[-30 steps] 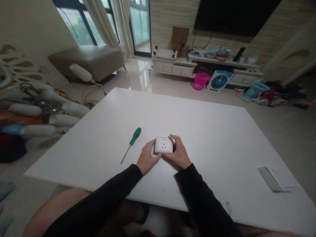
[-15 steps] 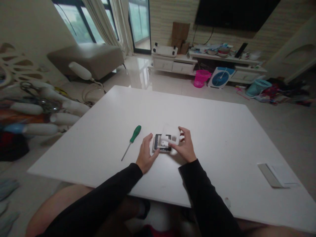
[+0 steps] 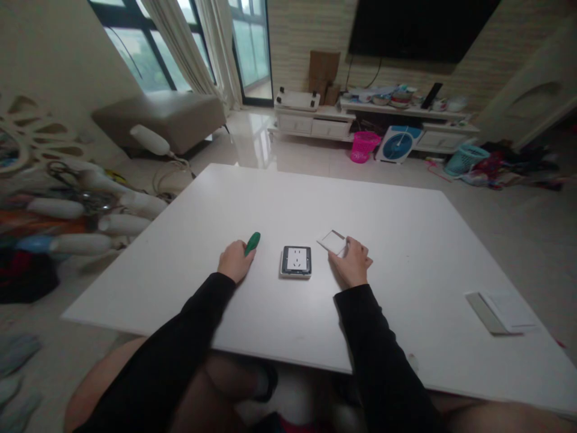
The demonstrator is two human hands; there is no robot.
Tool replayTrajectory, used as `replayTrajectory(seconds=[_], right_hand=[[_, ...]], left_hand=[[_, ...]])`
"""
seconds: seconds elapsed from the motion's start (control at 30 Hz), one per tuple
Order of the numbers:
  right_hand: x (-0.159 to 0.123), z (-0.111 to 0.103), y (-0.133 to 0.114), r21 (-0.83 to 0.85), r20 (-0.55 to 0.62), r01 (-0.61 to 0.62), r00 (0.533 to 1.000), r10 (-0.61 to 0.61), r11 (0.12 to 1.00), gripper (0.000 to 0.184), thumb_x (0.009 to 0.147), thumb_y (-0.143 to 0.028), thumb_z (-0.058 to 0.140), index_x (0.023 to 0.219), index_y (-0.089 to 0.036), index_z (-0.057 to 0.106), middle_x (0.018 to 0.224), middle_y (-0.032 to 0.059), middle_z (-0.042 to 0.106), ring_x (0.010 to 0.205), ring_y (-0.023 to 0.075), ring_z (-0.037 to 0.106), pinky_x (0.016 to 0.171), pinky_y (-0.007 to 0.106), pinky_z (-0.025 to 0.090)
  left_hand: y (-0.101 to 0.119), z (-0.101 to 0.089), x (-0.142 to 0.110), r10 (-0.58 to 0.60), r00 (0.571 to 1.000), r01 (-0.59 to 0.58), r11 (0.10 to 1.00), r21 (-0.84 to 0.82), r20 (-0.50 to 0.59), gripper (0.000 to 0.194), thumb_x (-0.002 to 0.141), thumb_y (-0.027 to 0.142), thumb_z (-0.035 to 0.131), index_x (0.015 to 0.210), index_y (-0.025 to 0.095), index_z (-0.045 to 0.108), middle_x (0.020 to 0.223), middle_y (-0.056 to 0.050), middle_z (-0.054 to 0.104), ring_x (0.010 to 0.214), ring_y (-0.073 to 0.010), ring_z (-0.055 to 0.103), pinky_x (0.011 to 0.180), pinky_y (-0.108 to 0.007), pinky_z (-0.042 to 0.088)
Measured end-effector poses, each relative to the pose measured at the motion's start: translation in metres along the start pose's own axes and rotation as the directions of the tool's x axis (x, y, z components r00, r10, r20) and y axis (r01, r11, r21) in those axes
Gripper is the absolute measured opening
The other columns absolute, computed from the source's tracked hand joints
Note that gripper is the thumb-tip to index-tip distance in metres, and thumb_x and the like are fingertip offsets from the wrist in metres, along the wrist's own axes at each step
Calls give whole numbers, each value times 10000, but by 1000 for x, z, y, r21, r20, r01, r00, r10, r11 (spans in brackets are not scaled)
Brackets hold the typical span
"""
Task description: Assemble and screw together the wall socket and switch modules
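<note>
Socket unit (image 3: 296,260) is lying face up on the white tbl (image 3: 383,222), any lettering too small to read from here. L hand (image 3: 235,261), to its left, is wrapping its fingers round the green-handled screwdriver (image 3: 253,242); R hand (image 3: 352,264), to its right, is pinching a tilted white frame (image 3: 339,235), fingers narrow on the edge. White sheet (image 3: 514,311) is lying far R, any print unreadable.

Open far tabletop (image 3: 324,201), socket (image 3: 296,261) blocking the middle, gaps on both its sides
</note>
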State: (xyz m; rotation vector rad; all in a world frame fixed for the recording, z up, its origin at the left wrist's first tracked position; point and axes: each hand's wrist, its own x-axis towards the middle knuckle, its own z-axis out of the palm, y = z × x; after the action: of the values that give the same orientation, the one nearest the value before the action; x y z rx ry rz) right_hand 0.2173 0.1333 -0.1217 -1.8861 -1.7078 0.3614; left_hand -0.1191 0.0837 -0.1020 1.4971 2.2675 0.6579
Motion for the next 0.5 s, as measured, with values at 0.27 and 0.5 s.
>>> replayTrajectory(seconds=[0.27,0.5], right_hand=[[0,-4,-12,301,-210,305,945,-249,904,280,861,-380,605,1081,-216,660,1157,150,684,1165,331,546,1025,541,444],[-13,-18,-72,745,181,199,858,-480,637,259,929,-458,677,997,-214,732,800,22,709,645,173,604,605,316,504]], left_hand=[[29,-7,-13,101,995,-84,882,-464,11,300,974,506,421,949,219,502,786,-22,640,648,-180,625,613,-312,528],[114,-12,-23,328,941,-218,404,-889,-82,478,899,626,682,1020,178,564,788,-50,744,762,-173,709,724,-283,550]])
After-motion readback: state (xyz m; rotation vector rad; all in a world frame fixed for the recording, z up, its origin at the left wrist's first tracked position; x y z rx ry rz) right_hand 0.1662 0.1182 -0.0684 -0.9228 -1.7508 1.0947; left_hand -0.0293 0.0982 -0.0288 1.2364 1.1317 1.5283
